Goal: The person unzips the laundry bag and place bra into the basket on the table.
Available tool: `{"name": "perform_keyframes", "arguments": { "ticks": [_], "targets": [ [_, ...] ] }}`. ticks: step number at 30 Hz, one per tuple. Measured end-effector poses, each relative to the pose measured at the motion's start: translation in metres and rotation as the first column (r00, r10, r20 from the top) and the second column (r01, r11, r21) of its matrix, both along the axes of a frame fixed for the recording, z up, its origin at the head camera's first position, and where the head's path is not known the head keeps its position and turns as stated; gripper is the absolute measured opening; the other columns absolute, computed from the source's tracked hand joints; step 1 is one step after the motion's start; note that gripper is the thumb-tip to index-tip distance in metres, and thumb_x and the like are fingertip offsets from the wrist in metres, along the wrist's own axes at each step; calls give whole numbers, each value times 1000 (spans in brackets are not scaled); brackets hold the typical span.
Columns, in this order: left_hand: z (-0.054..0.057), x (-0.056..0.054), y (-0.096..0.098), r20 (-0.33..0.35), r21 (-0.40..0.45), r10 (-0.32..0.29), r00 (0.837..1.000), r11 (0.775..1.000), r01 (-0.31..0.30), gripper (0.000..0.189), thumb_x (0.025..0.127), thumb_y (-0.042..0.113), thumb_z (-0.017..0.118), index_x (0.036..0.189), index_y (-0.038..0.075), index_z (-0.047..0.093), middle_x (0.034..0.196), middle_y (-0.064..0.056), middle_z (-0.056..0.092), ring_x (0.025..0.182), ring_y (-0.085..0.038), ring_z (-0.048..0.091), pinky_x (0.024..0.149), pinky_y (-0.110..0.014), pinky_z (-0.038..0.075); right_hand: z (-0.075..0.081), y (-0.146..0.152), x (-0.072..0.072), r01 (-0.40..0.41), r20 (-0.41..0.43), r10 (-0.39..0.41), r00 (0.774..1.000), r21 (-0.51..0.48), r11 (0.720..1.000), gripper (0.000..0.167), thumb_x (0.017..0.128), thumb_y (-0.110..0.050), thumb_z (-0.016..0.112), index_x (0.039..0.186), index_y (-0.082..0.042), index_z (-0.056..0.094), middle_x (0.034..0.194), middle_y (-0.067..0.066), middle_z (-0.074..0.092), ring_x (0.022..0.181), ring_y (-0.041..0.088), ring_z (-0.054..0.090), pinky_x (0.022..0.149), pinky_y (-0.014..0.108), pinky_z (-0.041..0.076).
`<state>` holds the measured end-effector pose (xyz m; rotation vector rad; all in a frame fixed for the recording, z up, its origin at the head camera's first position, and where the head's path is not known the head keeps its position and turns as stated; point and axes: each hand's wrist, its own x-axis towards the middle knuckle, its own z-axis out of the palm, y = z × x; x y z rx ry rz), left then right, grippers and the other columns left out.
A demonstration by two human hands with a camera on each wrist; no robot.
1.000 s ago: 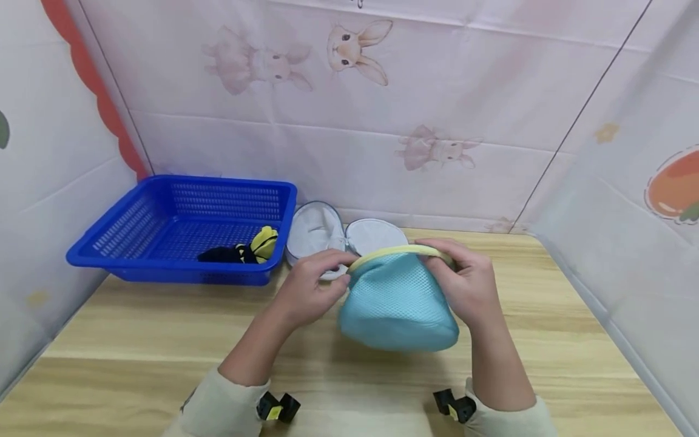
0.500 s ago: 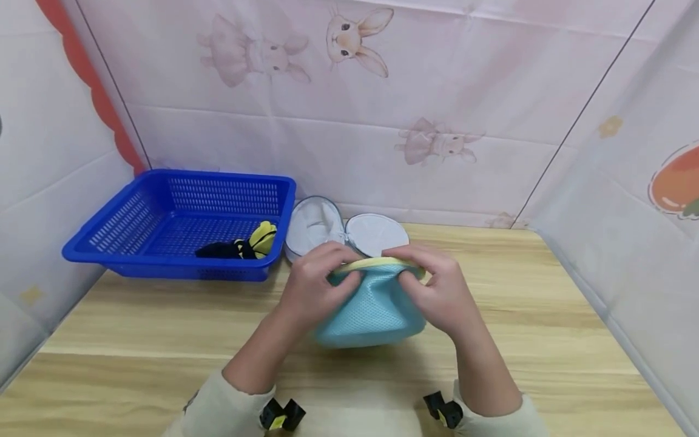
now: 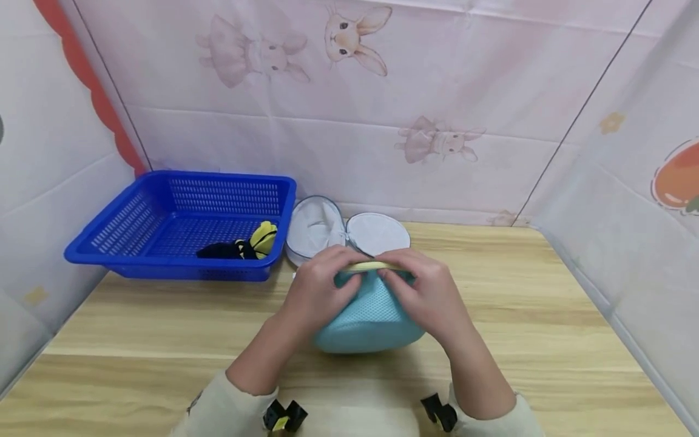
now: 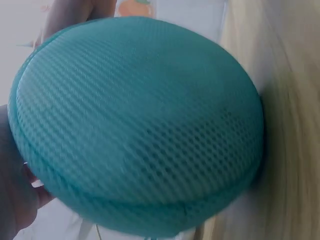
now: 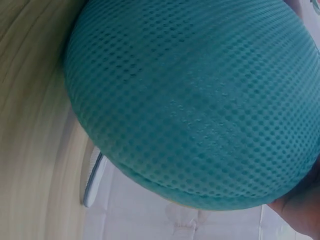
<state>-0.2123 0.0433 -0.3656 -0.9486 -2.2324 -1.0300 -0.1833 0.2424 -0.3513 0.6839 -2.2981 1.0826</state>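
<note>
A teal mesh bag with a pale yellow rim hangs between both hands, just over the wooden table. Its round bottom fills the left wrist view and the right wrist view. My left hand pinches the rim on the left, thumb in front and fingers behind. On the right side, my right hand pinches the same rim close to the left hand. Behind the hands lies a white round zip case, its lid folded out to the right. The inside of the teal bag is hidden.
A blue plastic basket stands at the back left, holding a black and yellow cloth item. Printed fabric walls close off the back and both sides of the wooden table.
My right hand has moved left, nearer my left hand, and the bag's rim is drawn narrower between them. The bag has shifted slightly left. Basket and white case stay put.
</note>
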Motion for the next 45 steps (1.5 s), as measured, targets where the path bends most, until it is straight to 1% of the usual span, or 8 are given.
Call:
{"name": "perform_keyframes", "arguments": {
  "ticks": [6, 11, 18, 22, 29, 37, 41, 45],
  "targets": [
    [-3, -10, -12, 239, -121, 106, 965, 989, -79, 25, 85, 20, 78, 110, 17, 71, 106, 4, 69, 97, -10, 63, 83, -31, 56, -5, 8, -7, 74, -91, -79, 993, -59, 996, 19, 83, -1, 76, 101, -7, 75, 100, 4, 75, 96, 19, 71, 88, 18, 51],
    [-1, -13, -17, 311, -109, 160, 937, 985, -132, 22, 83, 19, 80, 104, 20, 71, 107, 6, 69, 102, -13, 63, 88, -36, 56, -5, 13, -11, 81, -136, -94, 986, -99, 992, 21, 82, 2, 76, 101, -7, 75, 100, 7, 75, 97, 22, 71, 92, 11, 47],
    [0, -15, -18, 102, 53, 196, 975, 978, -202, 11, 81, 5, 76, 86, 13, 71, 91, 1, 70, 84, -12, 63, 74, -33, 56, -2, 11, -8, 35, -156, -49, 986, -91, 995, 24, 81, 2, 76, 103, -6, 75, 100, 7, 74, 93, 20, 69, 85, 11, 49],
    [3, -13, -16, -72, 142, 237, 969, 964, -225, 15, 77, 0, 77, 83, 11, 69, 90, -2, 69, 85, -14, 62, 76, -31, 55, -1, 7, -7, 107, -176, -110, 978, -23, 994, 21, 81, 2, 76, 100, -6, 76, 103, 6, 74, 98, 23, 65, 85, 22, 51],
    [-1, -4, -5, -193, -13, 190, 963, 980, -196, 13, 77, 6, 81, 87, 10, 74, 90, -2, 70, 86, -17, 65, 78, -31, 55, -5, -2, -3, 276, -21, -279, 960, 221, 935, 24, 79, -6, 77, 103, -10, 76, 107, 4, 73, 101, 27, 64, 83, 42, 55],
    [4, -2, -6, 45, -179, 123, 991, 977, -114, 30, 80, 27, 83, 106, 17, 74, 102, 4, 69, 95, -11, 62, 84, -27, 54, -2, 6, -6, 262, 131, -311, 941, 299, 918, 22, 84, -14, 75, 105, -17, 78, 104, 1, 74, 89, 22, 68, 73, 42, 56],
    [3, -2, -13, 239, -267, 166, 957, 958, -100, 33, 81, 26, 82, 111, 19, 72, 103, 6, 68, 92, -9, 61, 80, -28, 54, -5, 18, -8, 250, 261, -329, 907, 294, 923, 24, 87, -12, 68, 109, -18, 77, 106, 2, 73, 77, 18, 63, 65, 36, 52],
    [1, -5, -16, 255, -301, 197, 947, 947, -115, 29, 84, 18, 79, 112, 19, 73, 102, 5, 69, 88, -9, 61, 75, -27, 54, -3, 23, -9, 244, 298, -332, 895, 297, 923, 28, 88, -11, 62, 112, -18, 76, 104, 3, 71, 73, 18, 58, 59, 33, 47]
  ]
}}
